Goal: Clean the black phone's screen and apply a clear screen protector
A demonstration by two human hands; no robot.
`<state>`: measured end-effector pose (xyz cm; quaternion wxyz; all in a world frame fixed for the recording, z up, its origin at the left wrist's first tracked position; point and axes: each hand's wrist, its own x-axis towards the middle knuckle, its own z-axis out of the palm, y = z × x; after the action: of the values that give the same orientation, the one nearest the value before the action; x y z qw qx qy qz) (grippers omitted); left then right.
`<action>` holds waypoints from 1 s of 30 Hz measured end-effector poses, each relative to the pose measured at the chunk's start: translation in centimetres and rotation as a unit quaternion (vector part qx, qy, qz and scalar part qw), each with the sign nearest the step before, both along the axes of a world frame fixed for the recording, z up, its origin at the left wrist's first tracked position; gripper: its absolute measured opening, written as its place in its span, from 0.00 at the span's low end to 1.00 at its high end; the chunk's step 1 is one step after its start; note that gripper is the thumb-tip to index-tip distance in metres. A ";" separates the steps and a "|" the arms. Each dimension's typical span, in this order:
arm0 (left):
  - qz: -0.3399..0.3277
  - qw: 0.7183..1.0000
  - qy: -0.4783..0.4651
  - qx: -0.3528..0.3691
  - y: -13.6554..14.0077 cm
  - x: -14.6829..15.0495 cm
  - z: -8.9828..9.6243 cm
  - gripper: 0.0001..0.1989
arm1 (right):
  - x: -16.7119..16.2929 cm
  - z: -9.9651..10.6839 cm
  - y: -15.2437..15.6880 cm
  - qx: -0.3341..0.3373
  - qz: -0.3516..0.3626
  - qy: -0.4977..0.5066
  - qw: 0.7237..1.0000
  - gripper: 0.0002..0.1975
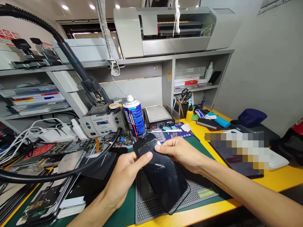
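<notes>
A black smartphone point(163, 176) is tilted above the grey perforated mat point(203, 186), its glossy dark face toward me. My left hand point(130, 170) grips its upper left side, with the thumb lying on the glass. At the upper right edge, my right hand point(175, 151) pinches with thumb and fingertips. A clear patch with a bright glint shows on the glass by the right thumb; whether it is a film, I cannot tell. Along the lower right side, a thin dark rim stands slightly apart from the glass. The fingers beneath are hidden.
Behind the phone stand a blue spray can point(134, 118), a heating plate point(157, 115) and a soldering station point(103, 123). A black hose point(71, 176) curves across the left side, over stacked phone parts point(44, 198). At right lies a tablet point(234, 157), partly pixelated.
</notes>
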<state>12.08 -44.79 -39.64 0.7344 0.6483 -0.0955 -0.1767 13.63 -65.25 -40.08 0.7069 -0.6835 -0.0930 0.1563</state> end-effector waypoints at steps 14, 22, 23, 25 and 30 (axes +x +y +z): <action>0.046 0.999 -0.006 -0.006 0.5 -0.2 0.2 0.15 | -0.1 0.5 -1.1 0.006 0.071 -0.017 0.997 0.18; 0.068 0.995 -0.009 -0.076 0.3 -0.7 0.5 0.11 | -0.1 1.6 -2.3 -0.020 0.052 -0.071 0.996 0.17; 0.053 0.994 -0.001 -0.093 0.5 -0.7 0.6 0.11 | -0.1 1.7 -2.4 -0.015 0.049 -0.074 0.996 0.17; 0.037 0.989 0.021 -0.143 1.0 -0.6 0.9 0.11 | 0.1 2.0 -2.8 -0.018 0.045 -0.074 0.996 0.17; -0.021 0.984 0.098 -0.145 2.5 0.4 1.9 0.12 | 0.3 2.5 -3.5 -0.055 0.058 -0.054 0.995 0.10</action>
<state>12.51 -42.30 -37.75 0.8227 0.5122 -0.0616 -0.2388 13.96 -68.80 -37.59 0.6519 -0.7224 -0.1614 0.1646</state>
